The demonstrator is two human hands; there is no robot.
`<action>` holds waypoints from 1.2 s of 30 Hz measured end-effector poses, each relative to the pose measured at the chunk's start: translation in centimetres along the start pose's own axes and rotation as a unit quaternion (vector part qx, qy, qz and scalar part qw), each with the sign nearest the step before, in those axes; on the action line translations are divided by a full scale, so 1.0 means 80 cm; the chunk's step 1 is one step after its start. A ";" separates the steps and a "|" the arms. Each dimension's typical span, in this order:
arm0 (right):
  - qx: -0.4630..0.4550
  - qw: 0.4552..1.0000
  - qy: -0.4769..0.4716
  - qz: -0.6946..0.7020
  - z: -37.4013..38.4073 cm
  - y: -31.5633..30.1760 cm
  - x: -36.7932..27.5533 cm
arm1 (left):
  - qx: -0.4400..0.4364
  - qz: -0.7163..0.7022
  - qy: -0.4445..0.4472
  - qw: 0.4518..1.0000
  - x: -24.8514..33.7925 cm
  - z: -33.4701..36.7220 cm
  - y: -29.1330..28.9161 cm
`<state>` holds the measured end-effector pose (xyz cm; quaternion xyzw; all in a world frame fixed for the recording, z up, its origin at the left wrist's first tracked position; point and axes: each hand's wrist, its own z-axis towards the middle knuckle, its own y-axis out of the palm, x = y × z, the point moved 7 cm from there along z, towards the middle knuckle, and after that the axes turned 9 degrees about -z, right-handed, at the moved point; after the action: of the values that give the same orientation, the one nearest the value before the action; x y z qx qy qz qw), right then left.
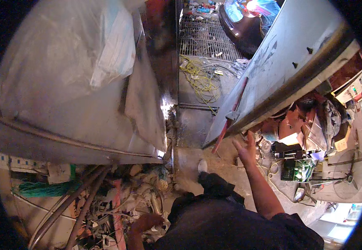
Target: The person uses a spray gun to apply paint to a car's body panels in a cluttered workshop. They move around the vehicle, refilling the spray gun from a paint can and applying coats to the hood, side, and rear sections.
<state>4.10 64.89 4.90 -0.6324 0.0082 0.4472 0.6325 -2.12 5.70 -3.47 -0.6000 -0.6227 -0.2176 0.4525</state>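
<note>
Right grip (248, 153): fingers spread apart. Red bar (238, 99) lies up-left of it, along pale metal door (272, 62); long axis slanted, lower end pointing down-left, just left of the fingertips. Left grip (149, 221): beside scrap pile (141, 196), well apart from bar; finger closure cannot be told.

The metal door (287, 48) is pale grey, smudged dark, its bar (240, 97) red. The cable (198, 77) is yellow, the netting (43, 188) green.
</note>
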 end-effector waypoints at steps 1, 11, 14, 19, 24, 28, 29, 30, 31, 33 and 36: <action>0.057 0.997 -0.005 0.059 0.026 0.018 0.005 | 0.001 0.006 -0.002 1.000 0.008 0.010 -0.009; -0.096 0.994 -0.052 -0.008 0.100 0.020 -0.012 | 0.082 0.003 0.029 0.996 0.271 0.398 -0.118; -0.068 0.979 -0.136 -0.137 0.103 0.039 0.020 | 0.043 0.056 0.078 0.994 0.294 0.490 -0.082; -0.087 0.945 -0.241 -0.203 0.093 0.045 -0.012 | 0.000 0.096 0.107 0.990 0.292 0.586 -0.060; -0.129 0.928 -0.251 -0.245 0.090 0.034 -0.010 | -0.112 0.137 0.062 0.982 0.278 0.679 -0.055; -0.165 0.945 -0.182 -0.218 0.085 0.038 -0.021 | -0.207 0.155 0.071 0.963 0.261 0.763 -0.065; -0.170 0.947 -0.163 -0.220 0.085 0.038 -0.024 | -0.232 0.150 0.080 0.958 0.263 0.785 -0.068; -0.170 0.949 -0.142 -0.223 0.088 0.036 -0.027 | -0.252 0.139 0.097 0.953 0.285 0.812 -0.075; -0.171 0.952 -0.118 -0.226 0.090 0.035 -0.027 | -0.277 0.124 0.104 0.947 0.305 0.825 -0.078; -0.164 0.957 -0.081 -0.225 0.102 0.037 -0.032 | -0.308 0.072 0.137 0.939 0.330 0.854 -0.087; -0.149 0.961 -0.016 -0.234 0.104 0.031 -0.031 | -0.348 -0.207 -0.085 0.910 0.363 0.865 -0.080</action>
<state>-3.42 69.72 6.05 -0.6964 -0.2170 0.2931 0.6181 -25.34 76.81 -12.03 -0.5931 -0.6539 -0.4577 0.1055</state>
